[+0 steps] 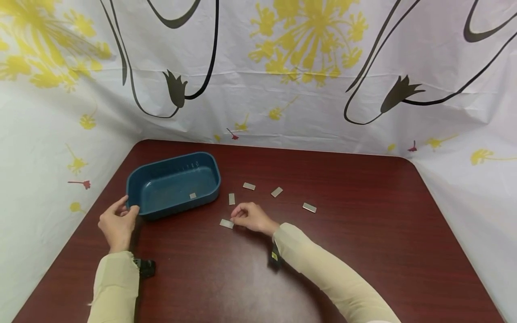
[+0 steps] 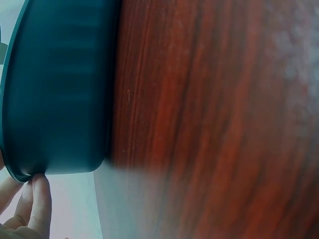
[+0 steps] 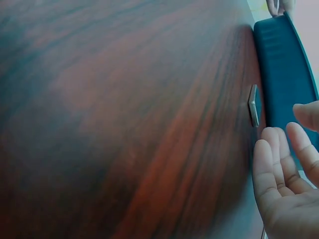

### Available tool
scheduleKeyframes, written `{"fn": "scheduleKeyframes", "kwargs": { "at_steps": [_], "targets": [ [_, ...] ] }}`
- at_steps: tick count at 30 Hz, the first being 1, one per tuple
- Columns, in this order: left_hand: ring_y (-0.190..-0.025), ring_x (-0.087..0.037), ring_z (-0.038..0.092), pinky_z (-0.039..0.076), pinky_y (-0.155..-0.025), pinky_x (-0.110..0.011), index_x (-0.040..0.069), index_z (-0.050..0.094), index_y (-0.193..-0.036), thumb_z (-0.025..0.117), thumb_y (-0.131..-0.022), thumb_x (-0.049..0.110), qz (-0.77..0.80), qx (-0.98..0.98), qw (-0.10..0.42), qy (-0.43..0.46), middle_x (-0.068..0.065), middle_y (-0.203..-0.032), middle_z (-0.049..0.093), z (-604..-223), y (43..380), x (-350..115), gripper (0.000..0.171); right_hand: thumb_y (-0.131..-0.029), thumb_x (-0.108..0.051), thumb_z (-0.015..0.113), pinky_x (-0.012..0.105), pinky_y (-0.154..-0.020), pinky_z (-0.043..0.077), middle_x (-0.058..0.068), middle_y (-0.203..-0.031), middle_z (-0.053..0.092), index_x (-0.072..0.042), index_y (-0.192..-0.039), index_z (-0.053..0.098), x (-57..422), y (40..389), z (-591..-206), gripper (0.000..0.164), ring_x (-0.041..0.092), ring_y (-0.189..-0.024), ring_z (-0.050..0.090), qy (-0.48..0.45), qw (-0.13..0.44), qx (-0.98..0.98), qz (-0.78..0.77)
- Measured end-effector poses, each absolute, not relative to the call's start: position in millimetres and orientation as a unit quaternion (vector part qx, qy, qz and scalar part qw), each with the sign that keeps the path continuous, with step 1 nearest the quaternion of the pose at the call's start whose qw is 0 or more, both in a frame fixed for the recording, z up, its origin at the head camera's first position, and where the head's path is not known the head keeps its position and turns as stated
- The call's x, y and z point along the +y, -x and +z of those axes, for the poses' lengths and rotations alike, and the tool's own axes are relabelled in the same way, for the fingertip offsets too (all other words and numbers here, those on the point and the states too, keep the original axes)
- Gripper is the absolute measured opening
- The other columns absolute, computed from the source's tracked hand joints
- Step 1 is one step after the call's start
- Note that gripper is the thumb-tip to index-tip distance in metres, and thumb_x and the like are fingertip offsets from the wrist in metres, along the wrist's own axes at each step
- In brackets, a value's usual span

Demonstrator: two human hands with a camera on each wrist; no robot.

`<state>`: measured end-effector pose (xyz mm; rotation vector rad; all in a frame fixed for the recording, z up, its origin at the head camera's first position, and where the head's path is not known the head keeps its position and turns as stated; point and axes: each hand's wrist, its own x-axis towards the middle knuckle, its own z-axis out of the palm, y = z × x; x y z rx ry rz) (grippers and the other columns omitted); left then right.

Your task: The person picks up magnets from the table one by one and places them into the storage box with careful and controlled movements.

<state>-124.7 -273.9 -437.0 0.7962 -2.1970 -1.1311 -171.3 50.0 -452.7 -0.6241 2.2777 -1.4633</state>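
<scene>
A teal-blue plastic tub (image 1: 173, 207) with rounded corners stands at the left of the table. My left hand (image 1: 118, 224) pinches the rim at its near left corner; in the left wrist view the fingers (image 2: 41, 201) touch the rim from outside. One small flat grey metal piece (image 1: 192, 195) lies inside the tub. My right hand (image 1: 251, 217) is low over the table, beside a flat rectangular metal piece (image 1: 227, 223). The right wrist view shows that metal piece (image 3: 254, 105) lying just beyond the fingertips, with thumb and fingers apart and nothing between them.
More such metal pieces lie on the dark red wooden table (image 1: 363, 260): one upright-turned piece (image 1: 231, 198) by the tub, a piece (image 1: 249, 185) behind it, another (image 1: 276, 192), and one farther right (image 1: 309, 207). A flower-printed white sheet (image 1: 258, 112) hangs around the table.
</scene>
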Motion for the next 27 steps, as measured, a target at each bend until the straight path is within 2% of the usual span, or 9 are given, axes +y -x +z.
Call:
{"fn": "scheduleKeyframes", "kwargs": {
  "at_steps": [5, 10, 14, 20, 27],
  "targets": [
    [-0.054, 0.016, 0.042, 0.033, -0.056, -0.009, 0.011, 0.067, -0.110, 0.063, -0.072, 0.013, -0.420, -0.813, 0.271, -0.297, -0.014, -0.086, 0.061, -437, 125, -274, 0.038, -0.076, -0.013, 0.066, 0.022, -0.053, 0.046, -0.001, -0.071, 0.063, -0.005, -0.081, 0.065, 50, 173, -460, 0.010, 0.007, -0.059, 0.056, 0.257, 0.159, 0.810, -0.502],
    [-0.053, 0.017, 0.042, 0.033, -0.056, -0.009, 0.010, 0.067, -0.110, 0.063, -0.073, 0.012, -0.420, -0.814, 0.271, -0.296, -0.014, -0.086, 0.060, -438, 124, -275, 0.038, -0.075, -0.012, 0.068, 0.021, -0.057, 0.047, 0.002, -0.073, 0.063, -0.002, -0.083, 0.065, 46, 172, -460, 0.013, 0.008, -0.064, 0.059, 0.258, 0.165, 0.811, -0.498],
    [-0.054, 0.017, 0.042, 0.033, -0.057, -0.009, 0.011, 0.067, -0.110, 0.062, -0.073, 0.012, -0.420, -0.814, 0.271, -0.297, -0.013, -0.086, 0.060, -438, 125, -275, 0.037, -0.072, -0.004, 0.068, 0.019, -0.058, 0.046, 0.006, -0.074, 0.063, 0.002, -0.084, 0.064, 40, 170, -458, 0.014, 0.008, -0.064, 0.058, 0.237, 0.172, 0.827, -0.479],
    [-0.056, 0.014, 0.043, 0.034, -0.058, -0.009, 0.012, 0.067, -0.110, 0.062, -0.072, 0.013, -0.419, -0.814, 0.268, -0.302, -0.008, -0.082, 0.059, -438, 125, -275, 0.038, -0.071, -0.005, 0.071, 0.016, -0.057, 0.042, 0.003, -0.073, 0.060, 0.001, -0.085, 0.065, 36, 169, -459, 0.016, 0.002, -0.059, 0.051, 0.235, 0.162, 0.845, -0.452],
    [-0.055, 0.012, 0.044, 0.034, -0.054, -0.010, 0.012, 0.066, -0.112, 0.062, -0.074, 0.013, -0.422, -0.816, 0.257, -0.301, -0.008, -0.083, 0.059, -437, 124, -276, 0.039, -0.068, -0.008, 0.075, 0.016, -0.055, 0.040, 0.001, -0.069, 0.056, -0.001, -0.082, 0.065, 32, 168, -458, 0.019, 0.001, -0.057, 0.046, 0.245, 0.143, 0.861, -0.422]
  ]
}}
